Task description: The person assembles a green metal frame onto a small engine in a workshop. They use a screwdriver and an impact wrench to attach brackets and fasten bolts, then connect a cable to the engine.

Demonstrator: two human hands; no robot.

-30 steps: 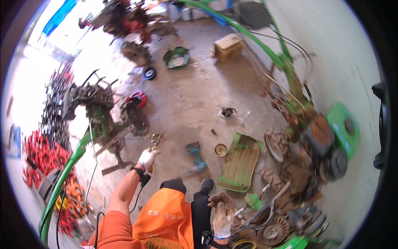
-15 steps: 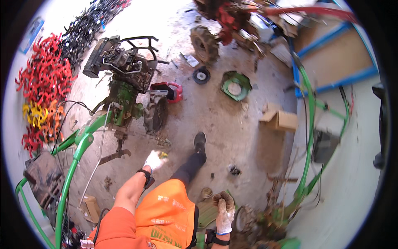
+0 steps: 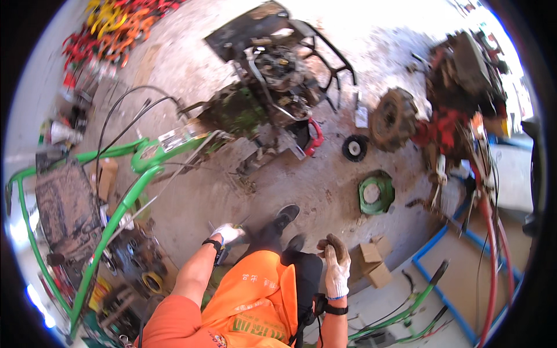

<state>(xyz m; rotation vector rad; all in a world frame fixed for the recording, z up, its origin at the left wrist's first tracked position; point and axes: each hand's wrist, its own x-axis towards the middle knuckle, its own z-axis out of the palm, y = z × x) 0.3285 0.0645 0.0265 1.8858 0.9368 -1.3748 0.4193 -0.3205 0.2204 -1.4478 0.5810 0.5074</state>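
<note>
My left hand (image 3: 230,233), in a white glove, is in front of my body above the concrete floor, to the left of my dark trousers. Its fingers are closed round something mostly hidden; thin dark ends stick out beside it, too blurred to name. Lower right, my right hand (image 3: 336,262) is raised in a white glove with brown-stained fingers. Those fingers are loosely bent and apart, with nothing seen in them. Ahead stands a walking tractor with an exposed engine (image 3: 281,72), its green handlebar (image 3: 125,217) reaching back along my left side.
A black wheel (image 3: 354,148), a green housing (image 3: 376,192) and a cardboard box (image 3: 374,261) lie on the floor to the right. Farther right is a red machine with a muddy tyre (image 3: 394,119). Loose parts (image 3: 139,252) litter the left floor; coloured blades (image 3: 122,26) are piled far left.
My view has turned left, so the machines have shifted right in the picture. A second shoe now shows. My right hand has come up and farther forward; the left stays low in front.
</note>
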